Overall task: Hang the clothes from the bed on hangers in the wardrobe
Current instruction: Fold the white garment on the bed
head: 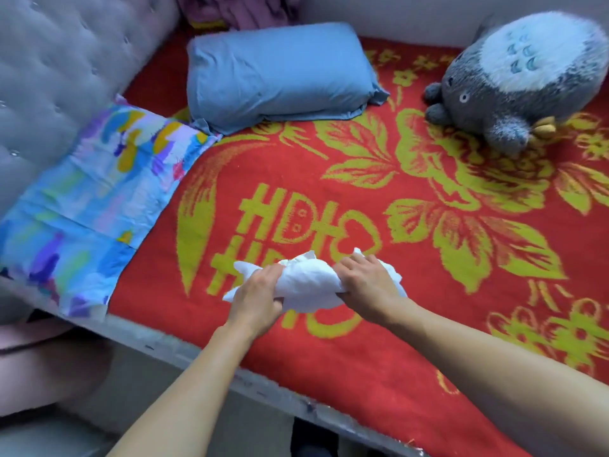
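At the far left we see a grey tufted headboard (49,77) rising beside the bed. Against its lower part lies a multicoloured cloth (99,192) in blues, purples and yellows, spread flat and reaching down to the grey bed edge (158,341). Just right of that cloth, towards the head of the bed, a blue pillow (280,74) rests on the red blanket (329,374), which bears a yellow pattern of flowers and leaves and covers the whole mattress. Behind the pillow, at the top, we make out some bunched purple fabric (244,8), blurred.

Near the front edge of the bed the left hand (255,300) has its fingers curled round the left end of a white garment (306,285), gripping it. The garment is crumpled into a bundle and sits low over the red blanket, between the two hands; we cannot tell whether it touches the blanket. The right hand (365,285) grips the garment's right end, fingers wrapped over the top and thumb beneath.

At the far right a grey and white Totoro plush toy (514,80) lies on the blanket, well apart from the hands
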### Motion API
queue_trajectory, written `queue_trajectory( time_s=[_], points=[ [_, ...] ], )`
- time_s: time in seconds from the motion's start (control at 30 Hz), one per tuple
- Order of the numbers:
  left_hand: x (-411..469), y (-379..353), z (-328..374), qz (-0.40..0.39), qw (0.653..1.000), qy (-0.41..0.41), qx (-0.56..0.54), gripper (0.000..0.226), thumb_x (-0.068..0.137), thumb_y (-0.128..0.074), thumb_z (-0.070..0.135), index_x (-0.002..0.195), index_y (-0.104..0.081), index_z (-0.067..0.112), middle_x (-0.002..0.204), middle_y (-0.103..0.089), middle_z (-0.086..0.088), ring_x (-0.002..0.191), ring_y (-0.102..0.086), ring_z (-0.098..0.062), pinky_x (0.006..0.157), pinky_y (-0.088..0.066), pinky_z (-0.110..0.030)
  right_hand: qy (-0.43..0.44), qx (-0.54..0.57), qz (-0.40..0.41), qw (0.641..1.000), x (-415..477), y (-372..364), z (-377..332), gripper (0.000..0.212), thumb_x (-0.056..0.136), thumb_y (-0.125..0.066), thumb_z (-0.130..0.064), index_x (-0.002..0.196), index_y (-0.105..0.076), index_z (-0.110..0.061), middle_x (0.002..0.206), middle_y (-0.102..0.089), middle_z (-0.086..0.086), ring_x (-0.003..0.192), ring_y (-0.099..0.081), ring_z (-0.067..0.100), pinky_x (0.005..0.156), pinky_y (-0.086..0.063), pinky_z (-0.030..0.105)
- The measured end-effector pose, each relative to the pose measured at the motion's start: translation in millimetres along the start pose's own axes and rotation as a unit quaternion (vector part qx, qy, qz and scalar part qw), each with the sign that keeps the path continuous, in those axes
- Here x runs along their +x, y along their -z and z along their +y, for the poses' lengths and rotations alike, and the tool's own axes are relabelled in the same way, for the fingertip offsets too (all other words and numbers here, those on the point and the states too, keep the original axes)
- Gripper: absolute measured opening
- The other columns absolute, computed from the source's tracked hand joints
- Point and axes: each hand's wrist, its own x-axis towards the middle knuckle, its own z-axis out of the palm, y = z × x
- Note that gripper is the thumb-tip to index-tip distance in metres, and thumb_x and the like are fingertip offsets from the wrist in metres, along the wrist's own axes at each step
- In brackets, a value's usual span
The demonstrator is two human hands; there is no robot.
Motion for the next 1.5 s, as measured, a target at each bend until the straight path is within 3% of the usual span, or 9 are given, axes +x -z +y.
queue_trajectory(
  time_s=[0.3,0.4,0.53,0.73,1.03,1.23,1.33,1.4,1.5],
  points=[
    [-254,86,-9,0.17,0.972,0.143,0.081,0.056,0.073,-0.049,0.002,0.127,-0.056,0.013,0.11,-0.065,-0.009,0.103,-0.058,-0.034,0.086,-0.048,-0.043,0.299,-0.047,0.058,0.951,-39,90,-173,0.011,0.058,-0.058,-0.018,0.069,-0.058,-0.016,0.063,-0.056,-0.001,0.064,-0.058,0.026,0.075,-0.044,0.037],
    [-342,104,-28,0.217,0.948,0.205,0.113,0.046,0.069,-0.044,0.004,0.112,-0.059,0.012,0.098,-0.066,-0.007,0.094,-0.06,-0.035,0.078,-0.047,-0.041,0.391,-0.029,0.065,0.918,-43,105,-255,0.012,0.061,-0.044,-0.017,0.068,-0.054,-0.016,0.062,-0.054,-0.001,0.059,-0.057,0.026,0.068,-0.05,0.035],
    [-462,120,-55,0.282,0.903,0.295,0.132,0.049,0.076,-0.046,0.0,0.124,-0.055,0.01,0.107,-0.066,-0.008,0.1,-0.059,-0.033,0.081,-0.046,-0.039,0.488,-0.025,0.05,0.871,-59,127,-377,0.027,0.046,-0.073,-0.017,0.067,-0.055,-0.017,0.06,-0.054,-0.004,0.053,-0.056,0.023,0.053,-0.043,0.027],
    [-640,131,-109,0.309,0.853,0.393,0.151,0.058,0.08,-0.049,0.001,0.137,-0.045,0.009,0.114,-0.063,-0.009,0.103,-0.057,-0.032,0.078,-0.043,-0.036,0.605,-0.014,0.063,0.794,-114,123,-567,0.037,0.039,-0.081,-0.018,0.064,-0.054,-0.017,0.057,-0.053,-0.003,0.048,-0.055,0.023,0.047,-0.04,0.025],
    [-871,125,-202,0.236,0.83,0.488,0.13,0.061,0.033,-0.085,0.022,0.086,-0.057,0.016,0.066,-0.064,0.001,0.056,-0.062,-0.017,0.046,-0.043,-0.021,0.672,0.039,0.027,0.739,-212,51,-818,0.033,0.044,-0.084,-0.026,0.069,-0.064,-0.023,0.06,-0.06,-0.007,0.051,-0.06,0.016,0.053,-0.048,0.023],
    [-943,112,-266,0.215,0.806,0.541,0.111,0.05,0.022,-0.082,0.011,0.065,-0.059,0.021,0.052,-0.054,0.007,0.041,-0.052,-0.011,0.037,-0.036,-0.015,0.692,0.038,-0.018,0.721,-241,4,-917,0.034,0.04,-0.083,-0.028,0.067,-0.063,-0.023,0.058,-0.06,-0.007,0.05,-0.06,0.019,0.053,-0.048,0.023],
    [-960,98,-311,0.193,0.8,0.564,0.074,0.048,0.05,-0.081,0.009,0.095,-0.066,0.015,0.075,-0.065,0.002,0.065,-0.063,-0.016,0.055,-0.048,-0.021,0.693,0.018,-0.038,0.72,-239,-28,-954,0.038,0.038,-0.086,-0.031,0.068,-0.064,-0.024,0.061,-0.063,-0.007,0.051,-0.061,0.016,0.053,-0.049,0.022],
    [-966,92,-342,0.176,0.792,0.582,0.049,0.054,0.081,-0.055,0.005,0.133,-0.046,0.011,0.113,-0.062,-0.006,0.102,-0.059,-0.024,0.082,-0.045,-0.03,0.691,0.008,-0.056,0.721,-235,-49,-975,0.04,0.035,-0.087,-0.032,0.068,-0.065,-0.024,0.061,-0.063,-0.007,0.051,-0.062,0.016,0.053,-0.049,0.022],
    [-974,79,-401,0.163,0.786,0.597,0.009,0.062,0.088,-0.041,0.004,0.147,-0.027,0.015,0.128,-0.054,-0.005,0.116,-0.05,-0.025,0.092,-0.039,-0.033,0.686,0.0,-0.085,0.723,-222,-95,-1015,0.042,0.033,-0.087,-0.035,0.068,-0.066,-0.023,0.06,-0.062,-0.007,0.05,-0.061,0.015,0.052,-0.048,0.021]
  ],
)
